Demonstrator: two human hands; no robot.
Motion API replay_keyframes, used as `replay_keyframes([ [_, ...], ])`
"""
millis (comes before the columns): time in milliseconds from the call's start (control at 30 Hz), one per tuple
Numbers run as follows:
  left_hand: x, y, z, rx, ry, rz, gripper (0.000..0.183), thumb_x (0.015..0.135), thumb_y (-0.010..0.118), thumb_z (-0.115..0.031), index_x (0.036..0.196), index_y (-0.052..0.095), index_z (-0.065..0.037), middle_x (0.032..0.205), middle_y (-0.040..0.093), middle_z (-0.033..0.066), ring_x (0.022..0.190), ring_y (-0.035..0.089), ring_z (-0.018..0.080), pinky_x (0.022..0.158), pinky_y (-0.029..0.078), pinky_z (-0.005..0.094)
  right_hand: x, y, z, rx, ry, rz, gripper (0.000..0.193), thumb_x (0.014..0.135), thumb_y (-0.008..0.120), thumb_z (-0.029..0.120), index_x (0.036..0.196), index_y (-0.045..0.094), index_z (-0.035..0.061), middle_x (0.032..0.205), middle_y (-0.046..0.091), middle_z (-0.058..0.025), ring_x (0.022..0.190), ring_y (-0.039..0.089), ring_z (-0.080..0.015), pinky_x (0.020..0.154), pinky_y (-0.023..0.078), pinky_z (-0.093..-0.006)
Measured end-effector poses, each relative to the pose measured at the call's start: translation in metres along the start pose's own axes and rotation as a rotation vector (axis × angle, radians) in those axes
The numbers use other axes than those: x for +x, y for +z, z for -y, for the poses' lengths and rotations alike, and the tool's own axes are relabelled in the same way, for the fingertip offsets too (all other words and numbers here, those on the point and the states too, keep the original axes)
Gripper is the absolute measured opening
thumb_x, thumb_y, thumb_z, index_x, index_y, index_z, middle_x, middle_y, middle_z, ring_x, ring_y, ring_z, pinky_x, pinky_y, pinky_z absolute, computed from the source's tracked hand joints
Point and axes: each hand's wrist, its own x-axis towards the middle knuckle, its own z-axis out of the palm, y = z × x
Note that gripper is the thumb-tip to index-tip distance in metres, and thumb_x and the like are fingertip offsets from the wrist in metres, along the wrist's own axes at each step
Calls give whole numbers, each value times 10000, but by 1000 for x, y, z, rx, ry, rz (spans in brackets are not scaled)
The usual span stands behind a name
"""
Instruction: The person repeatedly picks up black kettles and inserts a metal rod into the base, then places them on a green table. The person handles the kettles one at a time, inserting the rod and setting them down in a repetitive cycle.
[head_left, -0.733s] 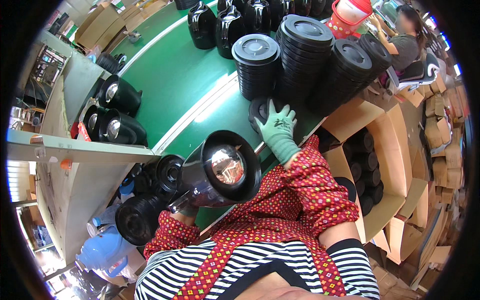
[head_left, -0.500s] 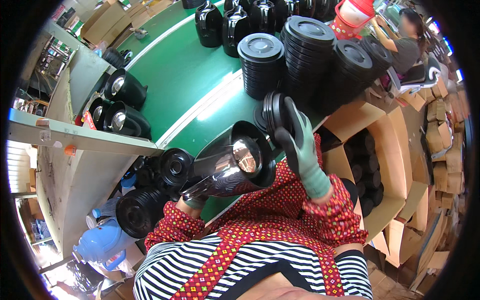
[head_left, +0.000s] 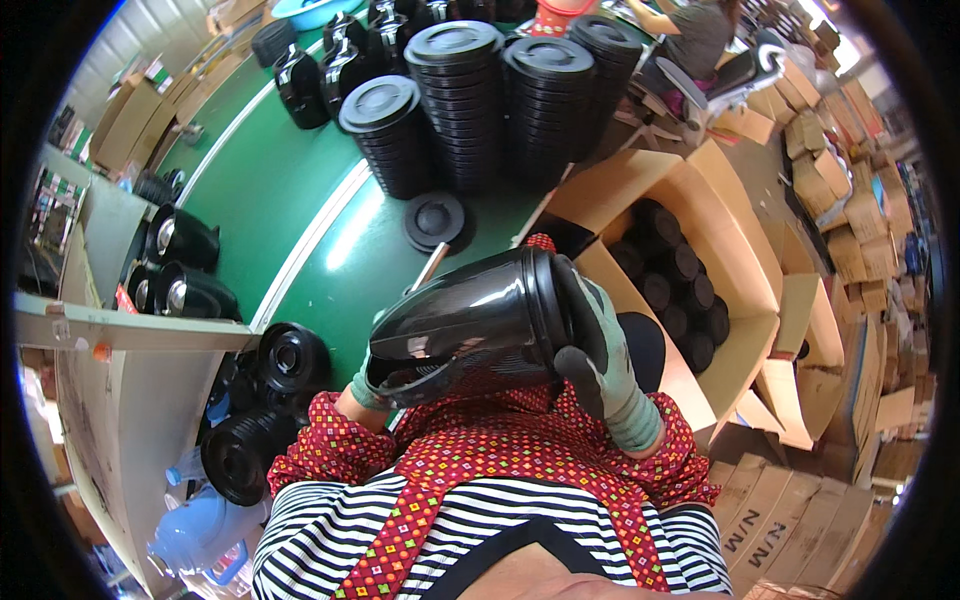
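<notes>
A glossy black jug-shaped casing (head_left: 450, 318) lies sideways in front of my apron, its wide end toward the right. My left hand (head_left: 366, 385), in a pale green glove and partly hidden behind the casing, grips its narrower left end. A ridged black round lid (head_left: 546, 305) sits against the wide end. My gloved right hand (head_left: 600, 365) clasps that lid from the right, palm on its face and thumb low. On the green work surface (head_left: 330, 255) just beyond rests another black round lid (head_left: 434, 220).
Tall stacks of black lids (head_left: 455, 95) stand at the far side, beside upright black casings (head_left: 300, 88). More casings (head_left: 185, 240) lie at the left. An open carton (head_left: 745, 345) at the right holds black round parts. A blue jug (head_left: 200, 530) is lower left. A co-worker sits far right.
My right hand has brought a lid from beside the stacks onto the casing's wide end. The casing has turned, hiding its shiny interior. The view has shifted to the right.
</notes>
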Motion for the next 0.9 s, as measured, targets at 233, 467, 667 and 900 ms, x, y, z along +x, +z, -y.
replay_keyframes([
  [233, 19, 30, -56, 1322, 807, -102, 560, 708, 908, -270, 1123, 722, 56, 1036, 709, 182, 941, 721, 296, 838, 577, 365, -26, -47, -55, 242, 390, 105, 525, 1151, 448, 316, 1584, 416, 21, 1461, 601, -218, 1302, 607, -240, 1109, 464, -351],
  [467, 37, 17, 11, 711, 277, -11, 336, 903, 752, -120, 1199, 693, 29, 1145, 733, 138, 992, 731, 217, 913, 596, 346, -17, -71, -31, -81, 23, -11, 683, 1118, 481, 369, 1629, 291, -42, 1613, 442, -240, 1467, 482, -346, 1187, 398, -377],
  [667, 37, -20, 70, 261, 63, 218, 537, 984, 692, -207, 1432, 495, 12, 1452, 519, 211, 1274, 588, 305, 1089, 497, 423, -15, -60, -22, 420, 102, -91, 721, 1093, 510, 466, 1613, 346, -5, 1565, 477, -174, 1397, 511, -255, 1201, 385, -393],
  [900, 47, 77, -54, 1077, 604, 44, 519, 707, 913, -205, 1114, 715, 49, 1053, 734, 168, 932, 738, 265, 834, 599, 368, -32, -69, -37, 950, 639, -159, 595, 1138, 441, 440, 1600, 393, 69, 1341, 655, -119, 1193, 650, -178, 1148, 462, -374],
])
